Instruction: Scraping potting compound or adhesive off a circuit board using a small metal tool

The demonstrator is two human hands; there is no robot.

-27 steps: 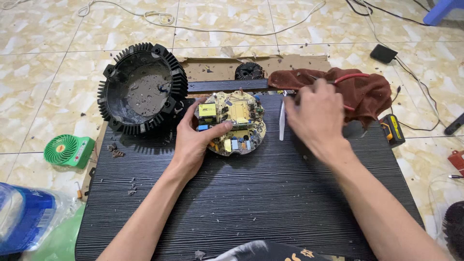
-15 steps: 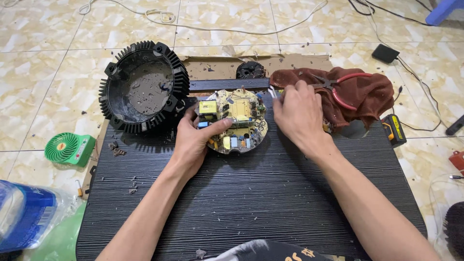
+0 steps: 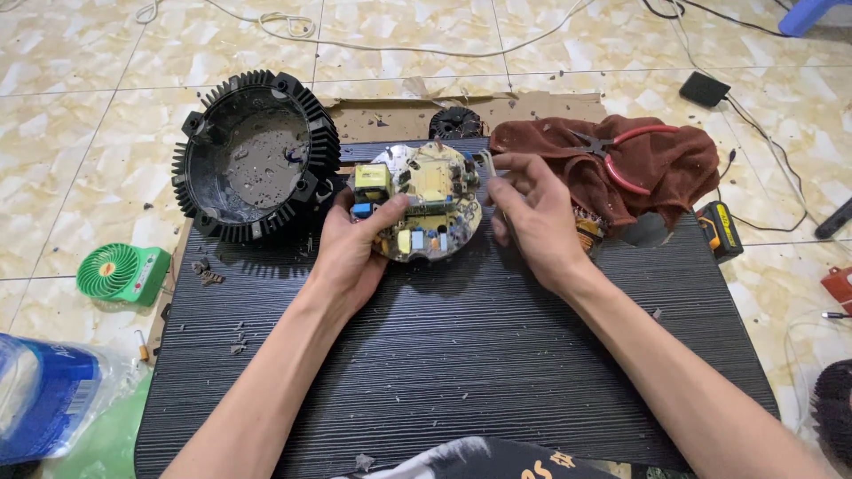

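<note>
A round circuit board (image 3: 432, 200) with yellow and blue parts lies on a black ribbed mat (image 3: 461, 355). My left hand (image 3: 353, 253) grips the board at its left edge, thumb on top. My right hand (image 3: 532, 217) is at the board's right edge, its fingers pinched on a thin grey tool (image 3: 491, 165) whose tip touches the rim. A black finned round housing (image 3: 256, 155) sits open side up just left of the board, with dirt inside.
A brown cloth (image 3: 657, 168) with red-handled pliers (image 3: 626, 146) lies right of my right hand. Around the mat are a yellow-black device (image 3: 719, 229), a green mini fan (image 3: 120, 273), a blue-labelled plastic bottle (image 3: 44, 408), a small black finned part (image 3: 455, 122) and cables on the tiled floor.
My right hand has moved left from the cloth to the board's right edge, carrying the thin tool. My left hand has kept its hold on the board.
</note>
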